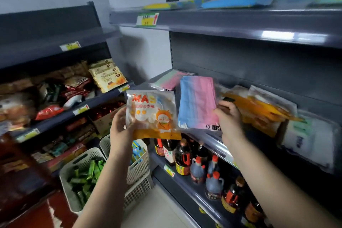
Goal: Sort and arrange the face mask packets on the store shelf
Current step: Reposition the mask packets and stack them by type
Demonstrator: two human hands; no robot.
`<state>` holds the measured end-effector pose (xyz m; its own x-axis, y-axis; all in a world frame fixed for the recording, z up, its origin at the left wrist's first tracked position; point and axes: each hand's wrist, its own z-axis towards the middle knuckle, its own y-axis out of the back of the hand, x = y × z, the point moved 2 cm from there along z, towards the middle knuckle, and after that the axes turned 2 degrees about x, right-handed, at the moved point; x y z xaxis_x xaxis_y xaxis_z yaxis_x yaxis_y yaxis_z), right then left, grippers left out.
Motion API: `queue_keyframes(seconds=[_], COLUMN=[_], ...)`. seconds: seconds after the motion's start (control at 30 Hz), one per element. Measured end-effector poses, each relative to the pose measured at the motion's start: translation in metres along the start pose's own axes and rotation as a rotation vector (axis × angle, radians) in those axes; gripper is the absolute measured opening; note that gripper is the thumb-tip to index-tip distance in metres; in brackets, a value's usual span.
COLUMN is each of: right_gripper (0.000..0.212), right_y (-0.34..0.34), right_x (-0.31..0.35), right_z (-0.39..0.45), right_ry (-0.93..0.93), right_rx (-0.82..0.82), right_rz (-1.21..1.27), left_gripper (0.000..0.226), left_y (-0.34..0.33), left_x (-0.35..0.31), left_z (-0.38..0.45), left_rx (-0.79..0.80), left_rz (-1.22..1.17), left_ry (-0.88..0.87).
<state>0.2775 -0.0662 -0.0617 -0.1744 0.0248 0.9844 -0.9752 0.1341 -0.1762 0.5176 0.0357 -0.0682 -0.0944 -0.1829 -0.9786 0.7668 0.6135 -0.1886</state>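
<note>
Packets are being compared, it seems: the left hand (121,126) grips an orange cartoon mask packet (151,114) by its lower left corner at frame centre, held upright in front of the shelf (212,140) so its front faces the person. Just right of it, the right hand (228,116) pinches the blue-and-pink mask packet (197,102) by its right edge, tilted above the shelf lip. Orange packets (259,111) lie further right, probably where the cartoon one belongs.
</note>
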Motion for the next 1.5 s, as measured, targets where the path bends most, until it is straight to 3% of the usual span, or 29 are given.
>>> queue_keyframes(seconds=[0.37, 0.77, 1.03, 1.23, 1.27, 1.37, 1.5], right_gripper=[0.025, 0.022, 0.025, 0.015, 0.021, 0.064, 0.046], right_y=[-0.089, -0.139, -0.174, -0.194, -0.198, -0.206, -0.214], right_x=[-0.023, -0.050, -0.060, -0.068, -0.067, -0.060, -0.040], right_z=[0.093, 0.163, 0.196, 0.211, 0.208, 0.195, 0.154], right_ry=[-0.036, -0.085, -0.043, -0.107, -0.099, -0.002, 0.019], right_rx=[0.050, -0.081, -0.215, -0.197, -0.197, -0.210, -0.168], right_rz=[-0.013, -0.054, -0.182, -0.497, -0.530, -0.541, -0.421], left_gripper=[0.051, 0.046, 0.043, 0.045, 0.043, 0.042, 0.045], left_y=[0.004, 0.009, 0.012, 0.011, 0.009, -0.002, -0.031], left_x=[0.005, 0.026, 0.031, 0.031, 0.032, 0.034, 0.034], left_z=[0.122, 0.219, 0.296, 0.330, 0.333, 0.336, 0.324], left_rx=[-0.077, -0.077, 0.065, 0.249, 0.281, 0.395, 0.530], left_rz=[-0.082, -0.119, -0.153, -0.144, -0.144, -0.131, -0.198], left_ry=[0.030, 0.033, 0.109, 0.138, 0.136, 0.136, 0.190])
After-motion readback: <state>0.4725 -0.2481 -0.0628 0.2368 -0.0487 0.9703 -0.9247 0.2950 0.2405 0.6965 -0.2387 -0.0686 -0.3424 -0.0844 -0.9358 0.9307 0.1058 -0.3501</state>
